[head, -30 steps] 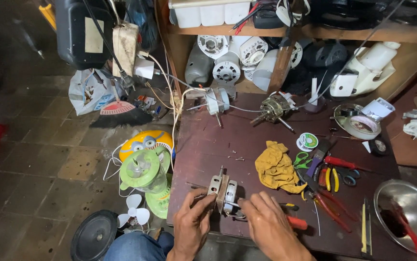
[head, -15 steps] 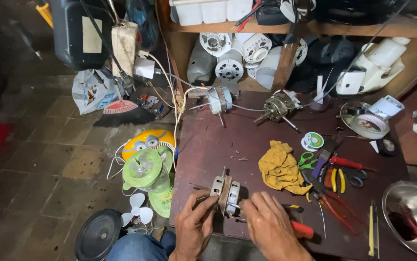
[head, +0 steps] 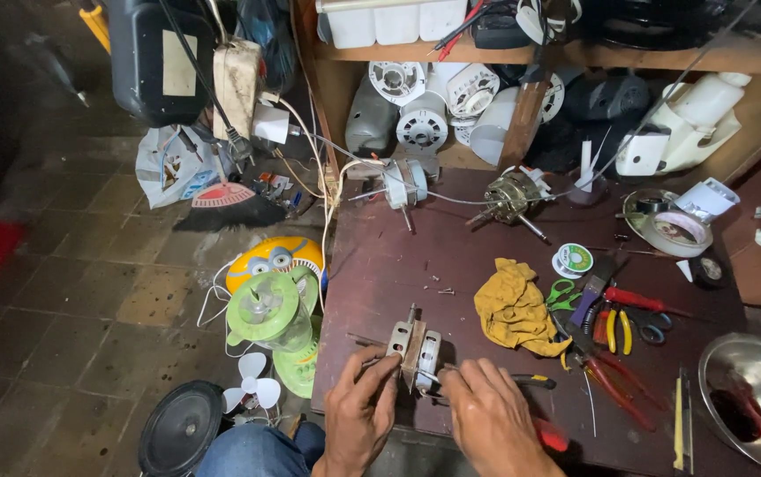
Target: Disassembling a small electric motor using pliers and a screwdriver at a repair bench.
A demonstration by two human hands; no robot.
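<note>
A small metal fan motor [head: 413, 351] with a shaft sticking out stands on the dark red workbench [head: 451, 256] near its front edge. My left hand [head: 358, 415] grips the motor's left side with its fingers. From the right, my right hand [head: 486, 420] touches the motor with its fingertips; a thin tool or wire seems to run between them, too small to tell. A tool with a black and yellow handle [head: 535, 382] lies just right of my right hand.
A yellow rag [head: 513, 309], pliers, scissors and screwdrivers [head: 614, 331] lie right of the motor. Two more motors [head: 403, 185] [head: 513, 199] sit at the bench's back. A metal bowl [head: 751, 393] is at the right. Green fan parts [head: 266, 309] lie on the floor at the left.
Both hands stay on the motor. The view has shifted slightly; the hands have closed in a little around the motor.
</note>
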